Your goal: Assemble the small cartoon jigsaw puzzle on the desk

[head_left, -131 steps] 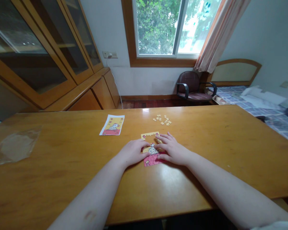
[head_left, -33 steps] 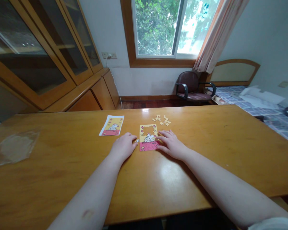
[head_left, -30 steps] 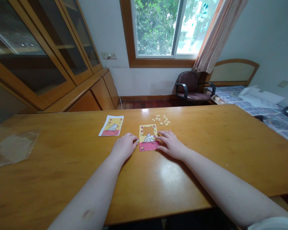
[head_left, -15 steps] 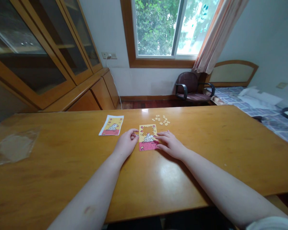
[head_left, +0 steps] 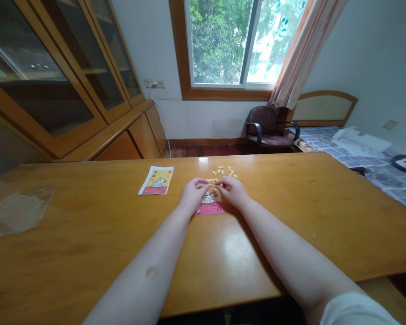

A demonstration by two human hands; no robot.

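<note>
A small jigsaw puzzle [head_left: 209, 208] with a pink bottom band and a yellow upper part lies on the wooden table [head_left: 88, 216]. My left hand [head_left: 193, 195] and my right hand [head_left: 235, 192] rest over its upper half. Their curled fingertips meet at its top edge. The fingers of both hands are pinched together, and what they pinch is too small to make out. A cluster of loose yellow puzzle pieces [head_left: 223, 171] lies just beyond my fingertips. A printed picture card [head_left: 156, 180] showing the same design lies to the left.
A crumpled clear plastic bag [head_left: 16, 212] lies at the table's left end. Beyond the table are a dark armchair [head_left: 267, 131], glass-door wooden cabinets [head_left: 54, 76], a window [head_left: 223, 40] and a bed [head_left: 365, 153] at the right.
Both hands have moved from the puzzle's sides up to its top, fingers now curled and meeting there. The puzzle was earlier slid farther away and straightened.
</note>
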